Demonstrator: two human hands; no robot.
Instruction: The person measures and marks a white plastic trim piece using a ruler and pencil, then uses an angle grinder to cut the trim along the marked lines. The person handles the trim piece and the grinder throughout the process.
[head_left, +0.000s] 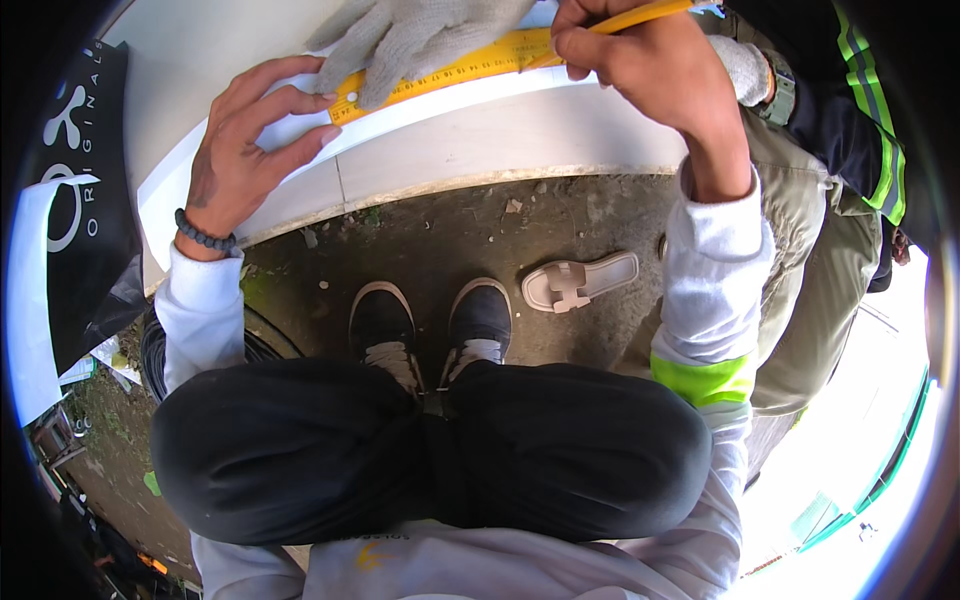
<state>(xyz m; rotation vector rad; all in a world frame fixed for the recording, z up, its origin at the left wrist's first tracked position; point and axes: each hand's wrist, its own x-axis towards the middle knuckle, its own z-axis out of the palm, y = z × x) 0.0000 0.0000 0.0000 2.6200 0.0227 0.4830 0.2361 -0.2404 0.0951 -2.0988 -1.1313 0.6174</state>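
Ruler (500,54) steadied near its left end, pencil (655,14) at its edge

Head view, sole view. Yellow ruler lies aslant at upper middle, between the two bare hands, over a white sheet (440,108) on a pale slab (520,148).

Right hand (650,65): fingers closed on the pencil, its point aimed down-left at the ruler's near edge. Contact with the sheet cannot be confirmed.

Left hand (240,150): fingers spread, thumb and fingertips at the ruler's left end; cannot tell whether they pinch it or merely rest there. A co-worker's gloved hand (415,38) lies across the ruler from the far side.

Judgement on technique: step appears to be marking along the edge. Press the left end flat, so ruler and sheet stay together. Hold pencil lean constant, tip tucked against the edge, pressure light. Read the scale from directly above. Likely error source: two people holding one ruler; uneven pushing could pivot it. Gloved fingertips should stay back from the marking edge.
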